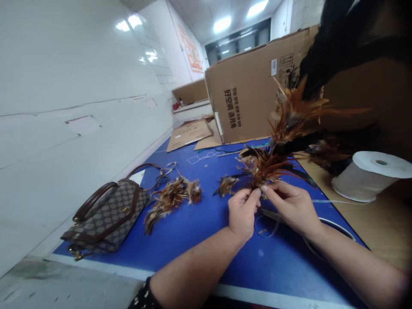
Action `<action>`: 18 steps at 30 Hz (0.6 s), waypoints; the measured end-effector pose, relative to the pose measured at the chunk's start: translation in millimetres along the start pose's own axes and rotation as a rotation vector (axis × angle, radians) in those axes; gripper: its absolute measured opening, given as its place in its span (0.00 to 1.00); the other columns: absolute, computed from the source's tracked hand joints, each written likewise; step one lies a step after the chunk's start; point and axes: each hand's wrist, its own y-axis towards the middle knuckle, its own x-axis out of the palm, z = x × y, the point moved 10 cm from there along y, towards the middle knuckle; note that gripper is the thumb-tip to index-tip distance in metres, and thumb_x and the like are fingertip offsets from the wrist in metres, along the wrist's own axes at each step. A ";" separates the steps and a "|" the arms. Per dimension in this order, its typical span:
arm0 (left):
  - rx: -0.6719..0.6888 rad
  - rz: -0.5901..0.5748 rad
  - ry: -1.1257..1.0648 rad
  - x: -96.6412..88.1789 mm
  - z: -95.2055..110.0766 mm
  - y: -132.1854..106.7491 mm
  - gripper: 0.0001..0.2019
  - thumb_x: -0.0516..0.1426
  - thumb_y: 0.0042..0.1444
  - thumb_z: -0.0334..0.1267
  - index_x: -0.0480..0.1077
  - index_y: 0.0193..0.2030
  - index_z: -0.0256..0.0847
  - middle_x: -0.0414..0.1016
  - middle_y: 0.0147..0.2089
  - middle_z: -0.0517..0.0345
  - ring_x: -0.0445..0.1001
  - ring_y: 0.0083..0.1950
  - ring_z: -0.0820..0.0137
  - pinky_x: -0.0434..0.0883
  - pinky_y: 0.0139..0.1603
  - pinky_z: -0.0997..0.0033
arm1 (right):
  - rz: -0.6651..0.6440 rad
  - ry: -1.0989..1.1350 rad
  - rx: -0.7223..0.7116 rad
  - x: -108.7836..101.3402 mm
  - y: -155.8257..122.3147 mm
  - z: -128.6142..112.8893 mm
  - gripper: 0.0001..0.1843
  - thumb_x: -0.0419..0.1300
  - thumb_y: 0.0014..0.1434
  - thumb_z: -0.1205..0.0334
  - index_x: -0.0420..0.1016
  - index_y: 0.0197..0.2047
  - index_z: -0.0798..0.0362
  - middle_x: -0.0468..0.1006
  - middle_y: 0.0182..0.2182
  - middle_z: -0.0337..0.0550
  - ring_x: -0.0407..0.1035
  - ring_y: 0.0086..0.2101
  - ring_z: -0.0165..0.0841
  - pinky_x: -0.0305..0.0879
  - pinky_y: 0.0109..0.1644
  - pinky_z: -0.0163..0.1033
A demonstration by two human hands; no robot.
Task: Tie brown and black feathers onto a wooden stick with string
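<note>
Both my hands meet over the blue table top (199,223). My left hand (242,211) is closed in a pinch on the base of a bunch of brown and orange feathers (267,168). My right hand (291,201) pinches the same bunch from the right, fingers pressed together. A thin white thread (325,201) runs from under my right hand toward a white spool (370,175) on the right. The feather tips fan up and away from me.
A loose pile of brown feathers (172,198) lies left of my hands. A brown patterned handbag (107,214) rests near the white wall. A big cardboard box (254,90) stands behind, with a tall mass of dark and orange feathers (309,107) at the right.
</note>
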 end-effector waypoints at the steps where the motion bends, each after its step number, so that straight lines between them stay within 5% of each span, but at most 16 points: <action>1: 0.011 0.022 0.020 -2.0 -0.8 -0.2 0.18 0.67 0.58 0.48 0.70 0.27 0.37 0.68 0.24 0.63 0.61 0.26 0.78 0.57 0.27 0.75 | 0.013 -0.013 -0.004 0.5 -0.8 0.5 0.15 0.63 0.66 0.51 0.82 0.33 0.51 0.81 0.28 0.41 0.73 0.30 0.33 0.68 0.37 0.37; 6: 0.047 0.081 0.081 -6.3 -5.4 -1.3 0.16 0.67 0.59 0.48 0.72 0.29 0.38 0.67 0.26 0.63 0.61 0.28 0.77 0.60 0.31 0.74 | 0.048 -0.051 -0.055 4.0 -1.8 -0.3 0.14 0.61 0.67 0.57 0.79 0.30 0.51 0.79 0.27 0.40 0.71 0.30 0.32 0.66 0.37 0.37; 10: 0.087 0.093 0.103 -6.0 -3.8 -3.8 0.18 0.67 0.59 0.47 0.69 0.27 0.38 0.63 0.25 0.65 0.59 0.29 0.77 0.61 0.34 0.74 | 0.064 -0.112 -0.144 5.7 -2.4 -5.5 0.19 0.59 0.68 0.61 0.68 0.24 0.51 0.68 0.22 0.37 0.63 0.26 0.30 0.61 0.33 0.38; 18: 0.069 0.058 0.011 -0.1 -9.0 -7.6 0.15 0.67 0.59 0.46 0.71 0.30 0.38 0.67 0.31 0.63 0.63 0.35 0.74 0.65 0.41 0.74 | 0.072 -0.204 -0.299 1.7 -9.1 -18.6 0.14 0.58 0.68 0.64 0.71 0.29 0.50 0.73 0.28 0.40 0.68 0.30 0.32 0.67 0.40 0.39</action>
